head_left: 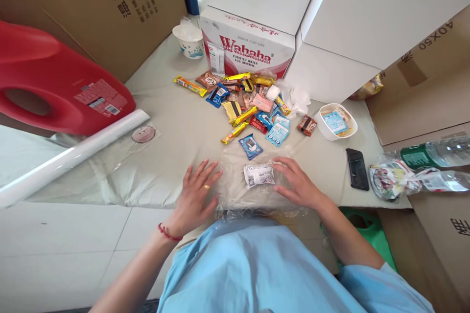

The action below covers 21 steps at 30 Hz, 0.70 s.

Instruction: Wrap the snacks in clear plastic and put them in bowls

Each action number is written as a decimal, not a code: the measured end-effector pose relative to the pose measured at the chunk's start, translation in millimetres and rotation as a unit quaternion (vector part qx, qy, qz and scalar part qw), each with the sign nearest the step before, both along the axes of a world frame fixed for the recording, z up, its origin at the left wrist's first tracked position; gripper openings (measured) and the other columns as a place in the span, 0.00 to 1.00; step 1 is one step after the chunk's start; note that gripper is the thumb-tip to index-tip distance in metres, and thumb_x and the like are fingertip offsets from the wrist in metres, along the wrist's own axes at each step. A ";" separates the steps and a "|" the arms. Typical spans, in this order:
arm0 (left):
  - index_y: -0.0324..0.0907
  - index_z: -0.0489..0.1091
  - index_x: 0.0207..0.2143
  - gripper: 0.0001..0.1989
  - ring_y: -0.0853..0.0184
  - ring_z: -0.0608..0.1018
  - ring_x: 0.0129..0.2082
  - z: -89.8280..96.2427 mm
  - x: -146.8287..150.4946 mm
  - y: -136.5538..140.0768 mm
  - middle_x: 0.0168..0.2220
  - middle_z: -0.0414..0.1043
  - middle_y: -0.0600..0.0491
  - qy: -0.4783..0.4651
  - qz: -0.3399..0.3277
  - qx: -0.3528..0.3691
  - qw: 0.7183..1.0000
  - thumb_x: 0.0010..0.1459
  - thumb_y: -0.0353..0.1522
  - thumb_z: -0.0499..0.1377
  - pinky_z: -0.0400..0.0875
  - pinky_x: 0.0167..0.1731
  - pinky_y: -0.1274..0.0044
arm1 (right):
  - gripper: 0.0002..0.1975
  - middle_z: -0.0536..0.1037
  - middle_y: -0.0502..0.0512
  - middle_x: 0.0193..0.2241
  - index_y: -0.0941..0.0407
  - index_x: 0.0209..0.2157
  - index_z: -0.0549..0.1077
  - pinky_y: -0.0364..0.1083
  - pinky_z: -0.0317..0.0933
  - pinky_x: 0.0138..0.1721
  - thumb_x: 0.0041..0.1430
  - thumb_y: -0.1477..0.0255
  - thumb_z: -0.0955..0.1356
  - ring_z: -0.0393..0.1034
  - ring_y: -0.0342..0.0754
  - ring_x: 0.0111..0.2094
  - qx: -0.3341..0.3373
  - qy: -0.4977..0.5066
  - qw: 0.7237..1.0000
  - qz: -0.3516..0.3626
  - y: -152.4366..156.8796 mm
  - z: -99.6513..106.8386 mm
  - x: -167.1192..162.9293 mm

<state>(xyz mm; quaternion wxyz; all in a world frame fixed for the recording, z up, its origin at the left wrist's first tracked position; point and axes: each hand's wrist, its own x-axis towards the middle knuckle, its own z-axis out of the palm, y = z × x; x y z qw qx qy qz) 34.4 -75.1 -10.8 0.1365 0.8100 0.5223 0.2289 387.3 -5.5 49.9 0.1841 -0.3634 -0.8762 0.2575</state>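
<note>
My left hand lies with its fingers spread at the left border of a clear plastic bag. A small white packet with printed text and a barcode rests on the clear plastic between my hands. At the packet's right end, my right hand has thumb and fingers apart; whether the fingertips touch it I cannot tell. Just beyond the packet is a blue snack packet. Farther back lies a pile of wrapped snacks, with yellow, red, brown, pink and blue wrappers.
A white bowl with packets stands right of the pile, near a phone and plastic bottles. On the left are a red jug and a white roll. A Wahaha carton and a paper cup stand behind.
</note>
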 end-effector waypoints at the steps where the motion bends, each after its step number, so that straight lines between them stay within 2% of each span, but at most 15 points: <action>1: 0.46 0.63 0.67 0.32 0.50 0.53 0.75 4.1 -2.1 -7.4 0.72 0.59 0.44 -0.017 -0.017 0.010 1.000 0.59 0.30 0.54 0.41 0.71 0.48 | 0.35 0.65 0.63 0.65 0.44 0.70 0.58 0.62 0.61 0.65 0.65 0.60 0.71 0.61 0.60 0.66 -0.011 0.008 1.000 0.010 -7.1 4.6 8.2; 4: 0.50 0.66 0.65 0.36 0.53 0.53 0.75 10.0 -0.5 -26.7 0.71 0.62 0.48 -0.003 -0.091 0.000 0.996 0.53 0.23 0.53 0.39 0.72 0.49 | 0.45 0.64 0.64 0.66 0.45 0.71 0.57 0.65 0.60 0.66 0.58 0.56 0.76 0.58 0.63 0.67 -0.024 -0.012 0.998 0.050 -33.3 -1.0 28.9; 6: 0.53 0.68 0.64 0.35 0.54 0.55 0.75 6.2 4.3 -33.0 0.70 0.63 0.50 0.035 -0.117 -0.017 0.992 0.55 0.23 0.54 0.37 0.73 0.50 | 0.38 0.65 0.65 0.67 0.48 0.69 0.61 0.67 0.59 0.66 0.61 0.64 0.75 0.57 0.64 0.68 -0.008 -0.050 0.998 0.030 -50.9 -20.6 36.1; 8: 0.55 0.72 0.60 0.28 0.56 0.60 0.73 -0.5 8.5 -32.0 0.67 0.68 0.51 0.051 -0.117 -0.028 0.991 0.60 0.25 0.55 0.38 0.73 0.51 | 0.28 0.68 0.64 0.65 0.48 0.65 0.68 0.69 0.59 0.65 0.64 0.74 0.70 0.59 0.62 0.67 0.015 -0.073 0.997 -0.012 -63.7 -43.7 38.5; 9: 0.55 0.75 0.56 0.23 0.57 0.62 0.72 -2.9 9.6 -28.7 0.64 0.72 0.51 0.045 -0.112 -0.031 0.992 0.63 0.27 0.55 0.40 0.73 0.51 | 0.25 0.70 0.63 0.63 0.49 0.61 0.71 0.69 0.59 0.65 0.64 0.77 0.68 0.61 0.61 0.66 0.026 -0.071 0.997 -0.027 -67.0 -53.2 38.6; 11: 0.52 0.79 0.48 0.15 0.57 0.66 0.70 -2.6 10.0 -16.9 0.56 0.79 0.51 0.014 -0.088 -0.039 0.995 0.66 0.31 0.54 0.44 0.72 0.52 | 0.18 0.74 0.61 0.59 0.49 0.54 0.76 0.68 0.61 0.63 0.65 0.76 0.68 0.65 0.59 0.62 0.034 -0.041 0.998 -0.032 -66.1 -63.4 38.5; 13: 0.49 0.79 0.43 0.14 0.57 0.70 0.67 4.5 9.5 1.0 0.48 0.82 0.51 -0.018 -0.052 -0.057 0.997 0.68 0.33 0.53 0.48 0.71 0.53 | 0.11 0.78 0.60 0.53 0.50 0.48 0.78 0.63 0.67 0.58 0.67 0.73 0.67 0.69 0.56 0.57 0.020 0.015 0.999 -0.022 -56.0 -61.0 38.9; 16: 0.46 0.78 0.39 0.14 0.57 0.74 0.61 17.7 11.2 35.0 0.43 0.82 0.50 -0.043 -0.004 -0.085 0.995 0.68 0.37 0.52 0.55 0.69 0.55 | 0.11 0.80 0.59 0.41 0.53 0.44 0.79 0.53 0.70 0.48 0.71 0.69 0.64 0.73 0.52 0.46 -0.029 0.074 0.996 -0.033 -30.9 -43.1 39.1; 19: 0.45 0.76 0.34 0.16 0.54 0.75 0.58 18.2 17.8 68.6 0.40 0.81 0.48 -0.042 0.035 -0.109 0.992 0.66 0.41 0.52 0.62 0.64 0.56 | 0.14 0.80 0.57 0.34 0.54 0.42 0.79 0.48 0.68 0.43 0.72 0.66 0.63 0.74 0.50 0.39 -0.100 0.033 0.990 -0.094 -4.8 -25.7 35.4; 21: 0.44 0.75 0.34 0.15 0.52 0.75 0.56 11.1 22.0 85.2 0.40 0.80 0.46 -0.026 0.076 -0.122 0.989 0.64 0.41 0.53 0.66 0.60 0.57 | 0.13 0.81 0.57 0.35 0.56 0.47 0.78 0.48 0.67 0.42 0.71 0.67 0.63 0.75 0.51 0.39 -0.147 -0.046 0.976 -0.153 9.2 -19.2 32.4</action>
